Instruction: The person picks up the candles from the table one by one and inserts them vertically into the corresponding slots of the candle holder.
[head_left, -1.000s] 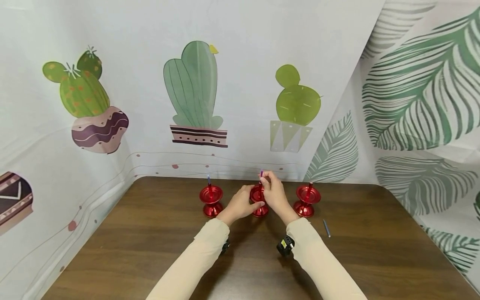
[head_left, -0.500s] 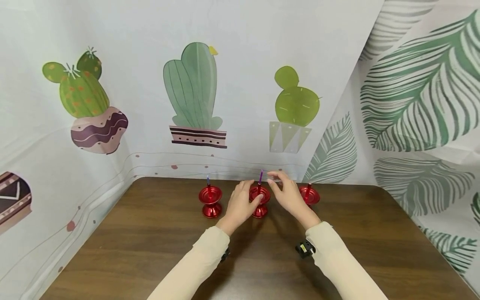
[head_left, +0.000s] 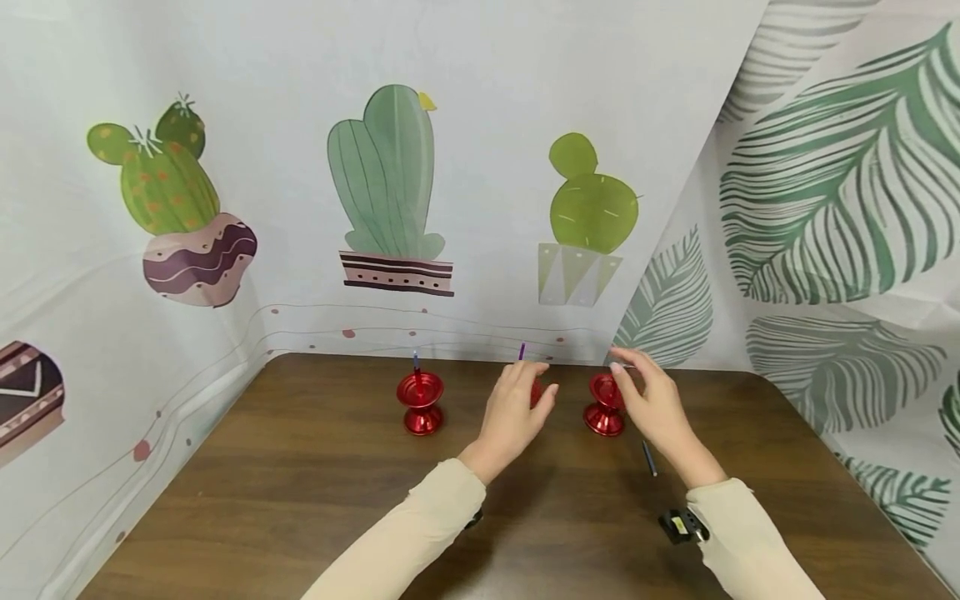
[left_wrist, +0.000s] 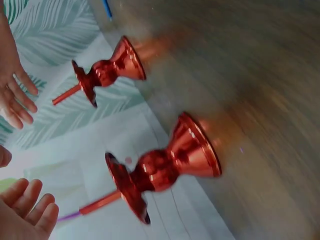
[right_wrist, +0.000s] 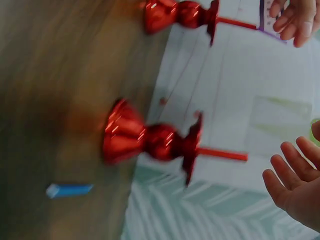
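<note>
Fingers loosely bent and apart, my left hand (head_left: 513, 412) hovers in front of the middle red candle holder (left_wrist: 155, 170) and covers most of it in the head view. A thin purple candle (head_left: 522, 351) rises from that holder's red tube (left_wrist: 100, 202). My right hand (head_left: 658, 414) hangs beside the right red candle holder (head_left: 604, 418), thumb and fingers spread with nothing between them. In the right wrist view its fingertips are short of the tip of that holder's bare red tube (right_wrist: 222, 153). Both holders stand upright on the table.
On the left a third red candle holder (head_left: 423, 417) carries a blue candle (head_left: 416, 360). Another blue candle (head_left: 648, 458) lies on the brown wooden table (head_left: 300, 500), close to the right forearm. A printed cloth (head_left: 480, 167) hangs behind the table's back edge.
My right hand has let go of the purple candle, which stays in the middle holder, and has moved right to the right holder. My left hand has come away from the middle holder, slightly right.
</note>
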